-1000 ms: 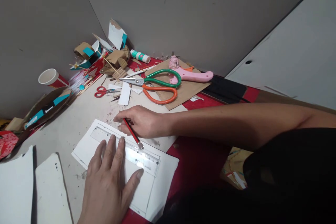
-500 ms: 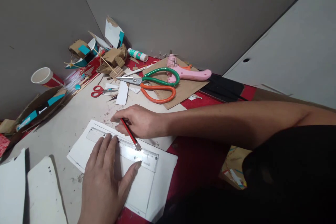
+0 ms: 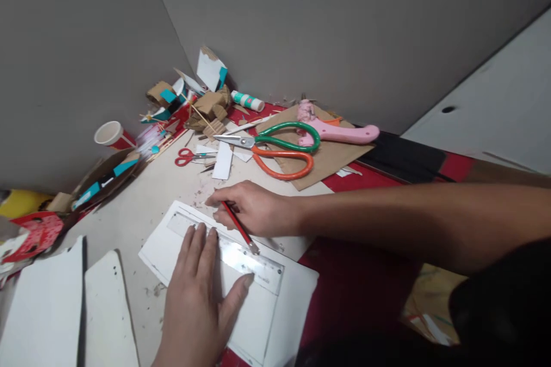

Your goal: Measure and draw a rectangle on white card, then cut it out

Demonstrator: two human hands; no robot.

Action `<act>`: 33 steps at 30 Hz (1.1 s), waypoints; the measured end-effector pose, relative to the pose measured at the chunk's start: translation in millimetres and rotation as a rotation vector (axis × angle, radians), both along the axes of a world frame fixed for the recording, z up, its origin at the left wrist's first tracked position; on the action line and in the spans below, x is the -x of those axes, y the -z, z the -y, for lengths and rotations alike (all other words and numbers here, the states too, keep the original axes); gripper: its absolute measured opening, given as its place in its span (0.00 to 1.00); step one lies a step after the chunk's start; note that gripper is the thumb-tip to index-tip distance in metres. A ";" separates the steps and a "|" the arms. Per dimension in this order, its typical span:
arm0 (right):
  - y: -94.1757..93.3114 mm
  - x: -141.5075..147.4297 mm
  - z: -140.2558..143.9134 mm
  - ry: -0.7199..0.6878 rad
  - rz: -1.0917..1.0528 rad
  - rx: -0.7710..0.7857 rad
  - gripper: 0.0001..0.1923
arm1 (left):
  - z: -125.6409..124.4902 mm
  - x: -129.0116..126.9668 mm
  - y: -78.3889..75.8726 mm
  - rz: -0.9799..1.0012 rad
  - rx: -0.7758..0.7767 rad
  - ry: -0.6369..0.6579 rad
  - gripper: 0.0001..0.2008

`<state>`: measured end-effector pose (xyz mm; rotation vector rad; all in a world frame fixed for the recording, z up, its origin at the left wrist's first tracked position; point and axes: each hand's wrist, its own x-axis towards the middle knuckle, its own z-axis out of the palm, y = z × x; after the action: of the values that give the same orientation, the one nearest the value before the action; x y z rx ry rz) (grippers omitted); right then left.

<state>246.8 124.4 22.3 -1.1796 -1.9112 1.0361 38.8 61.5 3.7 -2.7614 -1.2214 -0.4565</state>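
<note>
- White sheet (image 3: 275, 309): flat on the work surface (image 3: 142, 212) near its front edge, right corner overhanging the red cover (image 3: 353, 275); carries both the ruler and the left hand.
- Left hand (image 3: 202, 304): palm down, fingers spread and flat, nothing gripped; fingertips pressing the ruler, thumb touching its near long edge.
- Right hand (image 3: 258, 209): just beyond the ruler's far long edge, fingers closed around the pencil; forearm entering from the right edge of the surface.
- Clear ruler (image 3: 235, 252): flat on the sheet, long axis diagonal, from far-left toward near-right; pinned at its left half, right end free.
- Red pencil (image 3: 239, 228): slanted across the right hand, blunt metal-capped end over the ruler's far edge; writing tip hidden under the fingers, at the far-left end of that edge.
- Key relation: ruler's far edge lies directly beside the right hand, the nearer hand; near edge on the left hand's side.
- Large scissors (image 3: 275, 148): well apart, toward the back edge.
</note>
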 end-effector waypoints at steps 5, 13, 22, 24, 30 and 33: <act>1.3 3.5 1.2 0.013 -0.025 0.061 0.15 | 1.7 0.0 1.2 -0.008 0.011 -0.026 0.31; 2.4 5.1 1.9 0.021 -0.036 0.078 0.17 | 3.4 -0.3 1.4 -0.029 0.034 -0.046 0.32; 1.9 5.1 1.9 0.010 -0.029 0.063 0.15 | 3.4 -0.8 1.4 -0.042 0.064 -0.041 0.33; 1.7 5.1 2.4 0.010 -0.027 0.057 0.14 | 3.3 -1.0 0.8 -0.047 0.068 -0.038 0.33; -0.9 5.5 3.2 0.016 -0.022 0.063 0.14 | 2.7 -0.4 -0.2 -0.070 0.078 -0.039 0.33; -0.8 5.7 2.9 0.009 -0.016 0.057 0.14 | 2.3 -0.7 0.1 -0.075 0.058 -0.039 0.33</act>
<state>241.1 121.4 23.1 -1.2073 -1.8732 1.0985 39.4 59.2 3.7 -2.7694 -1.2882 -0.3164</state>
